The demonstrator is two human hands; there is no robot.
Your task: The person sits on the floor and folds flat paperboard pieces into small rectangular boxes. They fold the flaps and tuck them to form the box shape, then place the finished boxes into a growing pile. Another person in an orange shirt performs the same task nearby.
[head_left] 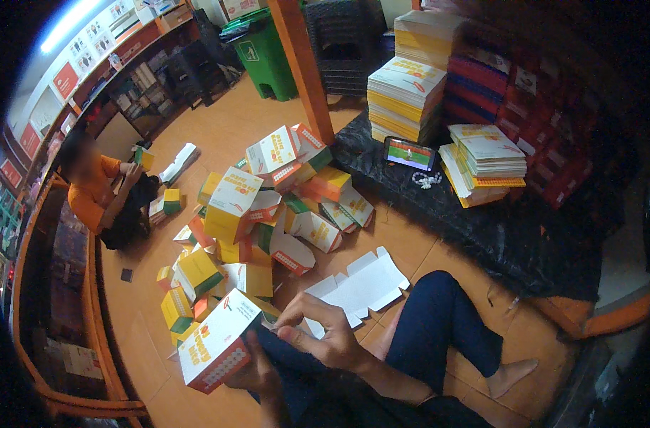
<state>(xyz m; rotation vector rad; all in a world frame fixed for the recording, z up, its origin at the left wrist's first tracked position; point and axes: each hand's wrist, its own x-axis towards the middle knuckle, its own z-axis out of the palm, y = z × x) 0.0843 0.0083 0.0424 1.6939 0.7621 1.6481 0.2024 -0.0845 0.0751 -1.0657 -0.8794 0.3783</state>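
A folded carton box, white on top with yellow lettering and an orange-red side, is tilted above my lap. My left hand grips it from below, its fingers mostly hidden behind the box. At the box's right end, my right hand is closed, thumb and forefinger pinching a pale edge that looks like the carton's end flap. Just beyond that hand, an unfolded carton blank lies white side up on the floor, partly covered by my hand.
Ahead is a heap of folded cartons. Another person sits at the left, handling a carton. At the right, stacked flat cartons and a propped phone stand on a black-covered platform. A wooden post and green bin are farther back.
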